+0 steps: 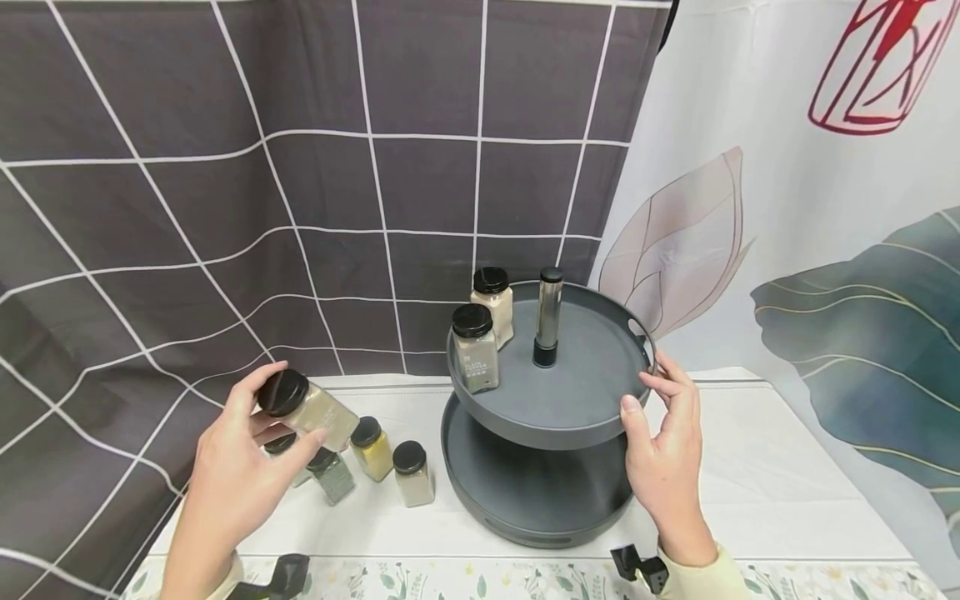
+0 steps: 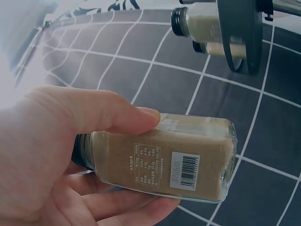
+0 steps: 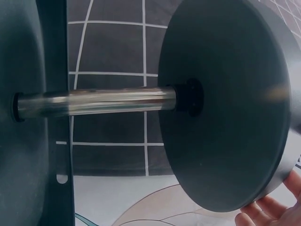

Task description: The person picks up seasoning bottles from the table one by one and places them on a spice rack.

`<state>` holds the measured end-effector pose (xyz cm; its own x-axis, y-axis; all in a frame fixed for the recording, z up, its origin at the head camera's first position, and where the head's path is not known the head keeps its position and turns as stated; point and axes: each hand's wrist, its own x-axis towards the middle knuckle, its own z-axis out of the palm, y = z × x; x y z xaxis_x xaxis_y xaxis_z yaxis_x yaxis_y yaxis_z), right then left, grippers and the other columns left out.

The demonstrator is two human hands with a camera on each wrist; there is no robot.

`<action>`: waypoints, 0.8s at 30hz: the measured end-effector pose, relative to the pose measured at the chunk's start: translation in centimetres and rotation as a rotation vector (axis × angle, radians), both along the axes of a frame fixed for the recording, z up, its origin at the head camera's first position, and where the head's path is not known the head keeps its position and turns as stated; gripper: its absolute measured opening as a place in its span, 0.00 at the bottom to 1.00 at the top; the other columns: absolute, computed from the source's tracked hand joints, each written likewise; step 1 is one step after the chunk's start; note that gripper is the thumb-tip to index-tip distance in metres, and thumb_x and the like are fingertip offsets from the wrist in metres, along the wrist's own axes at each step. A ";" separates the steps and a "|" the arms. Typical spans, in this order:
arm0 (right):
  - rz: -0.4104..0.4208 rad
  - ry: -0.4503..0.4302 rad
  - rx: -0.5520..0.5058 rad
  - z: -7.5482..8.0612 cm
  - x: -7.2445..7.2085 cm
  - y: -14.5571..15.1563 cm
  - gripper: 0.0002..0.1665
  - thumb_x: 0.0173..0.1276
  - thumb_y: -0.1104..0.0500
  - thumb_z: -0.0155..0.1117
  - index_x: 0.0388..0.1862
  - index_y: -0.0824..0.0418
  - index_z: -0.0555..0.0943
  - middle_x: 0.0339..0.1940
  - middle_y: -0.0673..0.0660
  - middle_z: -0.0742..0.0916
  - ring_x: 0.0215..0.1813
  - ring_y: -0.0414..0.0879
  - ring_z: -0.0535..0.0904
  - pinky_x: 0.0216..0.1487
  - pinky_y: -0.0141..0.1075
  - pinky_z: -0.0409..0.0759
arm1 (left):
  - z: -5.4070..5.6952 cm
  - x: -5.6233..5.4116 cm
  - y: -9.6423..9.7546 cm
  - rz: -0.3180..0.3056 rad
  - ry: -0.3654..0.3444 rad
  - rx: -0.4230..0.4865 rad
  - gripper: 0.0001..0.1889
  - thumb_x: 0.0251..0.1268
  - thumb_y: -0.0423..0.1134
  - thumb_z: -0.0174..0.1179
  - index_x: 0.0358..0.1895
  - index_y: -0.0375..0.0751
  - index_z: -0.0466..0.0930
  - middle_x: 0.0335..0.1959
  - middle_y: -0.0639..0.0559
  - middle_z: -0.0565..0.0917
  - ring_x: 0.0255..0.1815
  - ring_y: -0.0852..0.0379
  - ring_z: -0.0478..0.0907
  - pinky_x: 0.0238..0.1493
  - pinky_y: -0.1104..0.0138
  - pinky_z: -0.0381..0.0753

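My left hand (image 1: 240,467) grips a square glass spice jar (image 1: 326,417) with a black lid, tilted above the table at the left. In the left wrist view the jar (image 2: 188,160) holds light brown powder and bears a barcode label; thumb and fingers lie on opposite sides of it. My right hand (image 1: 667,442) holds the rim of a dark grey two-tier turntable's upper tray (image 1: 585,400) near its handle slot. On that tray, left of the metal post (image 1: 549,317), stand a jar labelled black pepper (image 1: 477,358) and a paler jar (image 1: 501,312).
Beside the turntable on the white table (image 1: 750,483) stand a yellow jar (image 1: 372,450), a beige jar (image 1: 414,479) and a green jar (image 1: 333,479), with another partly hidden behind my left hand. The lower tray (image 1: 540,500) sits beneath the upper one. A grey gridded curtain (image 1: 427,183) hangs behind.
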<state>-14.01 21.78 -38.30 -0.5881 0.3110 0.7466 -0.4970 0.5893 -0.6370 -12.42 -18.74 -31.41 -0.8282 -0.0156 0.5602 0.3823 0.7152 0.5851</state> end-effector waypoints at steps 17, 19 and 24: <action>-0.106 0.084 -0.016 0.0 -0.1 -0.3 0.08 0.72 0.66 0.57 0.43 0.71 0.81 0.61 0.65 0.80 0.65 0.49 0.74 0.64 0.26 0.66 | 2.1 -0.8 3.3 -0.152 0.116 0.060 0.45 0.42 0.22 0.76 0.70 0.43 0.70 0.47 0.49 0.85 0.47 0.72 0.79 0.45 0.80 0.81; -0.121 0.096 -0.022 0.0 -0.1 -0.3 0.07 0.71 0.67 0.58 0.40 0.70 0.82 0.59 0.66 0.81 0.64 0.44 0.74 0.62 0.25 0.67 | 2.3 -1.0 3.7 -0.179 0.146 0.050 0.45 0.42 0.22 0.77 0.70 0.42 0.70 0.46 0.50 0.86 0.47 0.69 0.81 0.43 0.79 0.82; -0.142 0.089 -0.041 0.3 -0.1 -0.4 0.07 0.69 0.68 0.60 0.37 0.66 0.85 0.55 0.64 0.83 0.63 0.40 0.73 0.59 0.25 0.65 | 2.7 -1.3 4.7 -0.244 0.226 0.024 0.46 0.40 0.23 0.77 0.70 0.42 0.71 0.45 0.50 0.87 0.47 0.65 0.84 0.42 0.77 0.83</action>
